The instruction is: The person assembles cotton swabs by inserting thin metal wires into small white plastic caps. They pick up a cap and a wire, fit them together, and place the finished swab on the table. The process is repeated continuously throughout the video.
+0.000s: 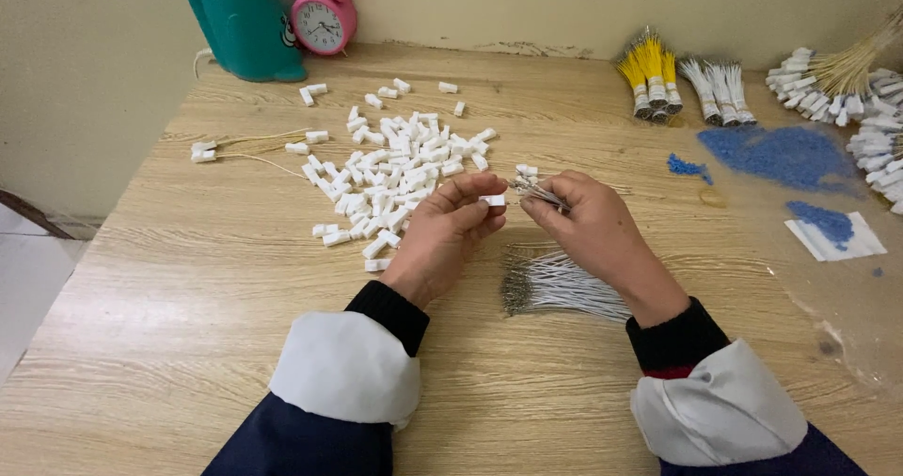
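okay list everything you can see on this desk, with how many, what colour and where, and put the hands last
connector housings: a loose pile, too many to count, white, desk centre-left
finished wire leads: a few, pale yellow with white ends, left
loose wires: one bunch, white, under the right wrist
wire bundles: yellow and white, far right
blue granules: patches, right
alarm clock: one, pink, back edge
holder: one, teal, back left
desk: one, light wood
left hand: holds a white housing
right hand: pinches a few wires
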